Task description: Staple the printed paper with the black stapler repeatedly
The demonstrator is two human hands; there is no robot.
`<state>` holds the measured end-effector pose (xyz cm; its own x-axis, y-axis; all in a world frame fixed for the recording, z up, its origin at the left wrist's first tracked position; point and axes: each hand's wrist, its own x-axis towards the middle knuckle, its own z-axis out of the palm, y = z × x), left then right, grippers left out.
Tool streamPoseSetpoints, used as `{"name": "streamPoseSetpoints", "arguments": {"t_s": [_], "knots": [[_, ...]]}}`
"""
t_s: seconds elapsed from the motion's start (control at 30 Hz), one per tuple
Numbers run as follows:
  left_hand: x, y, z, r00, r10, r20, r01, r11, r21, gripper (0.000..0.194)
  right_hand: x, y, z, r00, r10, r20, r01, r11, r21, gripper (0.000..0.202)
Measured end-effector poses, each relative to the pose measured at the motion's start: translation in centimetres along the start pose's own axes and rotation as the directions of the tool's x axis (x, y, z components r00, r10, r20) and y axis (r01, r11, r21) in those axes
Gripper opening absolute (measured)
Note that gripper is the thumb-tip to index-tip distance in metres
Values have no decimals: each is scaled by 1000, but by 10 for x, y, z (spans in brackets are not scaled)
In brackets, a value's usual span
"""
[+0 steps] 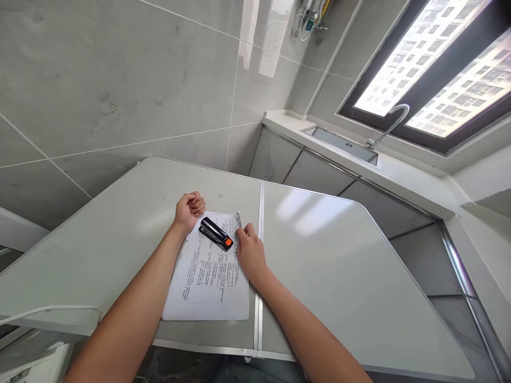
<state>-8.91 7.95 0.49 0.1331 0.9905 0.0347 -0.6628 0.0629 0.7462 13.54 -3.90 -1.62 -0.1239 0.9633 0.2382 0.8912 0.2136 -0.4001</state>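
Printed sheets of paper [215,303] lie on the folding table, their top edge away from me. A black stapler [213,231] with an orange end rests slantwise on their upper part. My left hand [190,210] is curled into a fist at the upper left corner of the paper, and no object shows in it. At the upper right edge, my right hand [250,247] pinches the paper. A narrow grey piece [238,219] sticks up just beyond these fingers; whether it is the paper's curled corner or a separate strip, I cannot tell.
The pale table [319,287] has a white seam running just right of the paper. Tiny marks or bits [220,196] show beyond the sheets. A tiled wall [120,80] stands behind. At the right are a counter with a sink [343,143], a tap [393,125] and a window.
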Motion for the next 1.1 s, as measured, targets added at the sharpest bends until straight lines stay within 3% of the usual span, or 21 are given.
{"name": "streamPoseSetpoints", "arguments": {"t_s": [0.23,0.47,0.63,0.77,0.87,1.0,1.1], "knots": [[-1,1,1,1000,-12,-26,12,1000,11,29,0,11,-4,997,76,-9,-76,996,47,38],[-3,0,3,1000,15,-11,-14,997,82,30,0,49,-29,988,118,-97,-90,962,257,35],[-3,-5,3,991,126,-54,-113,974,198,31,-2,80,-40,982,161,-95,-121,935,333,31],[-4,-11,5,990,140,-21,-123,926,357,30,-8,97,-45,975,197,-104,-153,932,328,32],[-9,-18,9,993,109,43,-113,799,590,30,-11,110,-51,974,208,-92,-173,940,295,32],[-22,-31,25,960,37,276,-262,459,849,30,-15,122,-60,979,202,-11,-194,954,230,31],[-33,-41,42,912,-109,395,-355,274,894,27,-16,116,-70,966,202,-159,-175,970,167,27]]}}
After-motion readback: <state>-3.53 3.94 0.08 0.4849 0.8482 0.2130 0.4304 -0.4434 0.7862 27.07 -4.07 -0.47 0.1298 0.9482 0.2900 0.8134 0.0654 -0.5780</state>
